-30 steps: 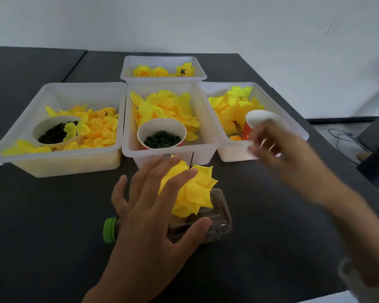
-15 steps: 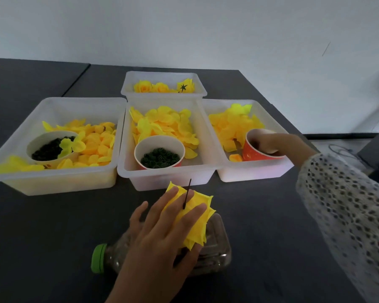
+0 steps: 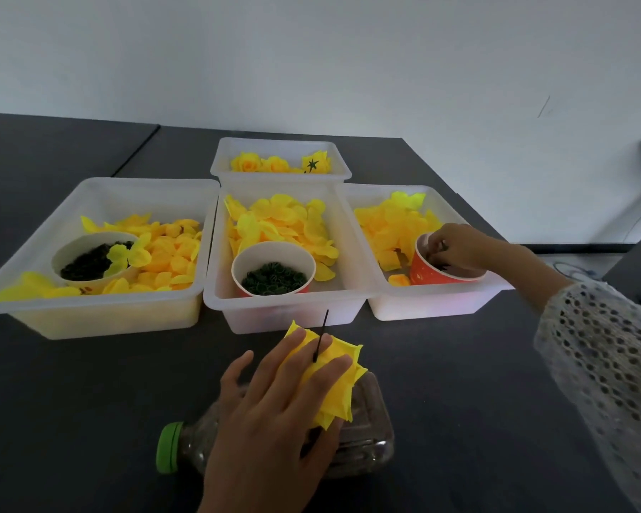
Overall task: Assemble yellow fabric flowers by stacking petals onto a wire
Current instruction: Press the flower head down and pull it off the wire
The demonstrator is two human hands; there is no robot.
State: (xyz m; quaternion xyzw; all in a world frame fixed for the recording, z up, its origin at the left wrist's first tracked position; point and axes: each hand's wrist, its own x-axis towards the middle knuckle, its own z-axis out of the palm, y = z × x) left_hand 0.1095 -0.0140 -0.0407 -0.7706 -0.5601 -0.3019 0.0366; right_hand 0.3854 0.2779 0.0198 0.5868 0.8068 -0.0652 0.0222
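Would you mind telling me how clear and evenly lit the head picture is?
Head view: dim, the table nearly black; wide-angle bend at the edges; the right hand in the orange cup is sharp; the far right edge smears.

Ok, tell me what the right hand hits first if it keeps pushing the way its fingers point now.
The right hand has its fingertips dipped down into the orange paper cup, so it would likely meet the small dark pieces inside, then the cup's bottom. How deep the cup goes is unclear.

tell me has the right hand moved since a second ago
Yes. The right hand was in the air in front of the right bin; now it has gone forward and down, fingers dipped into the orange cup there.
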